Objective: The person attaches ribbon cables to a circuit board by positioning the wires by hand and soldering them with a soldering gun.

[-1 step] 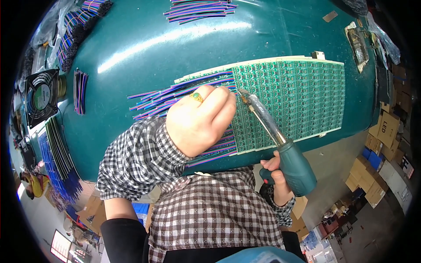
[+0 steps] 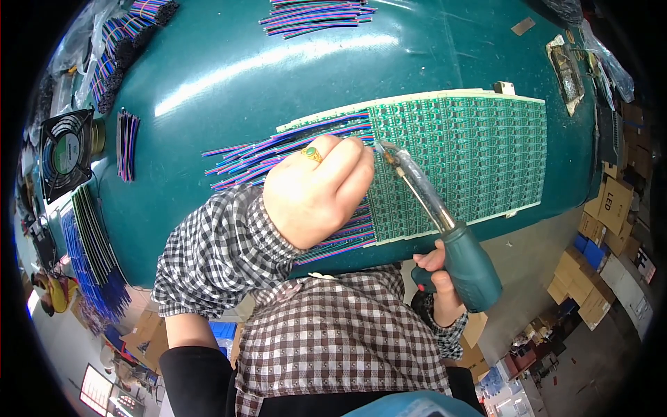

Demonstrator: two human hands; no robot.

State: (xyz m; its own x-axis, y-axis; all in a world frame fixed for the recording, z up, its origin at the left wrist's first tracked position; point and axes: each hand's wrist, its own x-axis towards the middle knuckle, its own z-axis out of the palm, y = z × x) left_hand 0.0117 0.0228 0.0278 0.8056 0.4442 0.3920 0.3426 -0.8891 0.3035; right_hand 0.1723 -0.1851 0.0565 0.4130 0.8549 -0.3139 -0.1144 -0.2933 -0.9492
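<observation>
Left hand (image 2: 316,191), wearing a gold ring with a green stone (image 2: 312,153), lies curled knuckles-up on the row of thin purple, blue and red wires (image 2: 278,154), fingers folded down at the edge of the large green panel of small circuit boards (image 2: 462,156); pressing there likely keeps a wire end pinned against its pad, though what sits under the fingers is hidden. Right hand (image 2: 436,272) is closed around the teal grip of a soldering iron with a clear barrel (image 2: 445,222), held low near the body so the long barrel slants up and its tip (image 2: 383,147) meets the panel's left edge just beside the left fingertips. Green panel rests flat on the dark teal desk (image 2: 229,83), wires fanned out to its left so each end lines up with a board. Spare wire bundles (image 2: 316,12) lie further back, and a black fan (image 2: 66,149) stands at the left. Against the earlier frame, nothing visibly differs: both hands, the iron and the panel sit alike
</observation>
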